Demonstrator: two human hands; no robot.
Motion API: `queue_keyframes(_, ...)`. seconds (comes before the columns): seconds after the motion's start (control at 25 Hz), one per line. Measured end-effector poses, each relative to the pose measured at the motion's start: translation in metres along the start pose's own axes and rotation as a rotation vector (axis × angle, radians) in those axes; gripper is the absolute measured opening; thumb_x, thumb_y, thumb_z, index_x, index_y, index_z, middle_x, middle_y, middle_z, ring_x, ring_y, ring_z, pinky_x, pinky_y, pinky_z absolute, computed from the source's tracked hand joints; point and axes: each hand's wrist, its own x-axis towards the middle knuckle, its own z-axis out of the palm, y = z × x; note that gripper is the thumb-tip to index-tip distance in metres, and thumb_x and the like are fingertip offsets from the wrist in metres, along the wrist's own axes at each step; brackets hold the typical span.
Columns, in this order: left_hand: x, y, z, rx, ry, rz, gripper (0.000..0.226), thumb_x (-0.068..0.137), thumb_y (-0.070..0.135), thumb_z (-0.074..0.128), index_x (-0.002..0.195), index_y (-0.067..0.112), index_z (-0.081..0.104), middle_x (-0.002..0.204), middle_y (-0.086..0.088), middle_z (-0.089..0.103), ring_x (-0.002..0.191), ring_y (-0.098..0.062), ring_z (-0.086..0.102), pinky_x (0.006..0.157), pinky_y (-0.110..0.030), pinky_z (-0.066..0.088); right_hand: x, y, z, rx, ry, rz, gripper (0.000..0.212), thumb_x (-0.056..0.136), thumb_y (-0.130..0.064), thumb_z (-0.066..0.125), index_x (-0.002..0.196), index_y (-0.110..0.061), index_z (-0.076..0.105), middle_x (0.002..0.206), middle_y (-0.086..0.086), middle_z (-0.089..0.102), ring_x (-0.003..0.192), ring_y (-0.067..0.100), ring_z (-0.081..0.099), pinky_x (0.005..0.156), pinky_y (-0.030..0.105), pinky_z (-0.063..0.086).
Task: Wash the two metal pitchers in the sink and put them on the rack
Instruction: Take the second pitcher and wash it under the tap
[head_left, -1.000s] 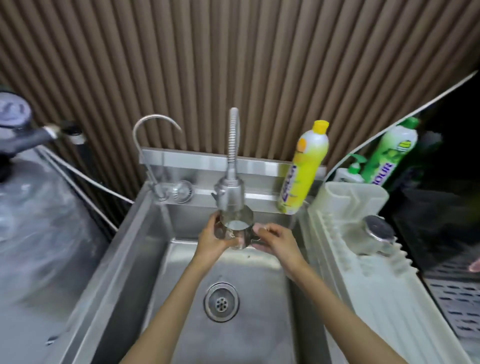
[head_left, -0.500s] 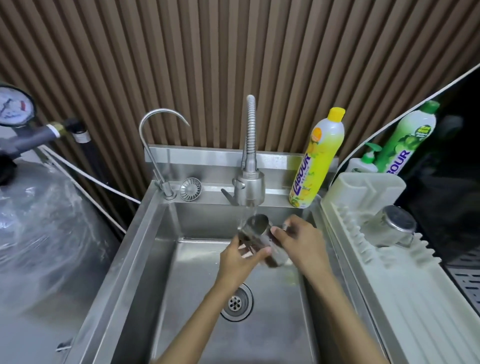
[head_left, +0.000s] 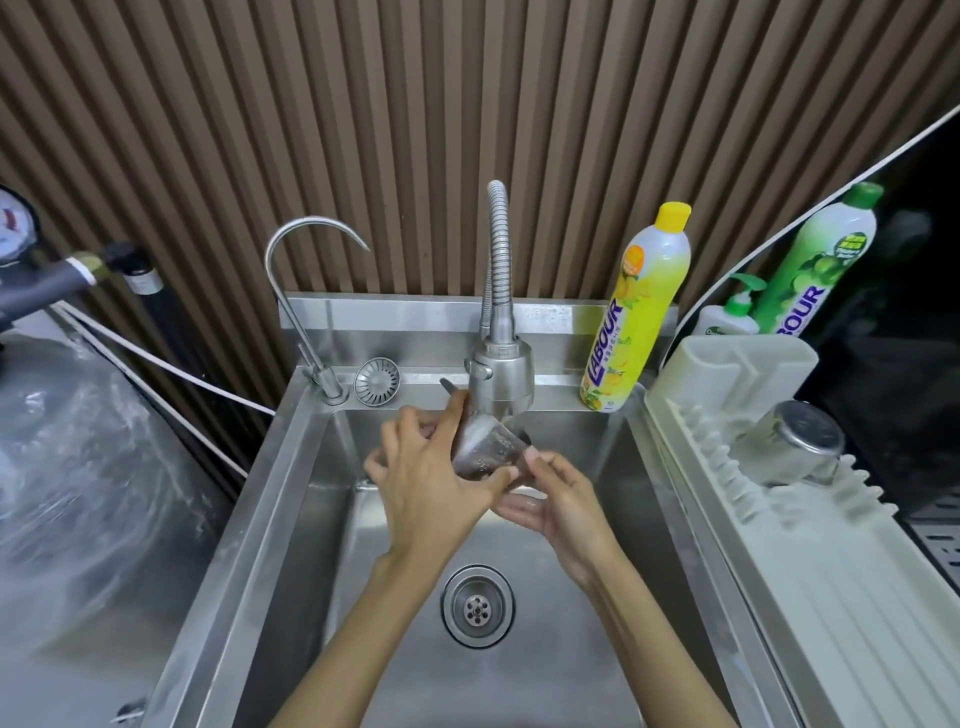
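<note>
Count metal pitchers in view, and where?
2. One pitcher is held by both hands, left hand and right hand, under the sink faucet. The other pitcher lies on the rack, right. None hidden that I can see.

Pitcher (head_left: 485, 451) raised from mid-basin to just under spray head (head_left: 501, 376), tilted, water running over it. Left hand (head_left: 434, 480) shifted from beneath onto its left side, wrapped around body. Right hand (head_left: 553, 499) dropped from on top to lower right, fingers at base.
</note>
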Motion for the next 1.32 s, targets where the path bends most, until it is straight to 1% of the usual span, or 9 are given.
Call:
queue_keyframes(0.16,-0.011,-0.002,0.013,-0.108,-0.109,-0.181,0.082,0.058,0.074,0.06,0.129,0.034,0.047,0.101,-0.002,0.055,0.108,-0.022,0.053,0.092,-0.039,0.042,-0.008,-0.03,-0.002,-0.424,0.21,-0.024,0.022,0.085,-0.03,0.063,0.072,-0.016,0.053,0.084,0.015,0.072,0.064,0.035,0.069,0.063,0.04,0.061)
queue_keyframes(0.32,-0.012,0.001,0.031,-0.661,-0.2,-0.19,0.05,0.062,0.042,0.079,0.105,0.024,0.062,0.092,0.002,0.074,0.081,-0.002,0.068,0.076,-0.022,0.05,-0.018,-0.047,0.006,-1.07,0.398,-0.38,0.024,0.08,-0.039,0.06,0.068,-0.023,0.047,0.083,0.007,0.072,0.081,0.029,0.064,0.077,0.041,0.051)
queue_keyframes(0.44,0.007,-0.001,0.037,-0.888,-0.14,-0.151,0.072,0.057,0.017,0.085,0.121,0.024,0.053,0.107,-0.002,0.071,0.093,-0.007,0.067,0.086,-0.021,0.05,-0.016,-0.039,0.012,-0.667,0.284,-0.422,0.024,0.086,-0.016,0.06,0.067,-0.021,0.047,0.107,0.0,0.072,0.099,0.017,0.066,0.09,0.033,0.049)
queue_keyframes(0.56,0.018,-0.002,0.022,-0.709,0.0,0.044,0.086,0.056,0.012,0.081,0.133,0.025,0.045,0.125,0.004,0.058,0.112,-0.006,0.056,0.096,-0.009,0.041,-0.005,-0.012,0.012,-0.022,0.082,-0.225,0.025,0.089,-0.004,0.053,0.068,-0.014,0.045,0.123,0.009,0.062,0.113,0.026,0.061,0.103,0.036,0.044)
queue_keyframes(0.68,0.009,-0.008,0.004,-0.375,0.069,0.183,0.086,0.056,0.023,0.079,0.135,0.018,0.047,0.126,-0.004,0.054,0.12,-0.021,0.047,0.099,-0.032,0.04,-0.005,0.011,0.013,0.284,-0.04,-0.082,0.018,0.084,-0.009,0.055,0.069,-0.013,0.047,0.088,0.013,0.069,0.084,0.027,0.066,0.089,0.039,0.055)
queue_keyframes(0.8,-0.007,-0.001,-0.007,-0.097,0.03,-0.018,0.092,0.051,0.055,0.072,0.136,0.034,0.043,0.113,0.001,0.046,0.115,-0.019,0.039,0.088,-0.034,0.029,-0.014,0.005,0.009,0.107,-0.019,-0.018,0.018,0.09,-0.019,0.054,0.073,-0.012,0.054,0.075,0.007,0.07,0.069,0.027,0.071,0.062,0.037,0.06)
queue_keyframes(0.96,-0.02,0.004,0.004,-0.243,-0.06,-0.209,0.077,0.05,0.076,0.063,0.117,0.039,0.055,0.087,0.005,0.051,0.098,-0.019,0.058,0.088,-0.037,0.045,-0.022,-0.031,-0.001,-0.408,0.214,-0.002,0.022,0.082,-0.031,0.065,0.076,-0.011,0.061,0.085,0.009,0.075,0.054,0.032,0.07,0.058,0.038,0.06)
queue_keyframes(1.16,-0.008,-0.007,0.031,-0.808,-0.298,-0.25,0.055,0.05,0.04,0.084,0.099,0.023,0.066,0.093,0.004,0.075,0.091,-0.009,0.068,0.095,-0.036,0.052,-0.028,-0.047,0.009,-1.158,0.451,-0.333,0.017,0.08,-0.037,0.062,0.073,-0.022,0.057,0.096,0.006,0.074,0.095,0.03,0.066,0.084,0.038,0.049)
queue_keyframes(1.32,0.007,-0.013,0.036,-1.056,-0.184,-0.207,0.086,0.052,0.0,0.084,0.129,0.019,0.049,0.116,-0.004,0.067,0.109,-0.021,0.063,0.098,-0.034,0.048,-0.015,-0.017,0.009,-0.42,0.21,-0.324,0.022,0.085,-0.011,0.062,0.066,-0.017,0.052,0.115,-0.001,0.068,0.102,0.019,0.067,0.091,0.037,0.053)
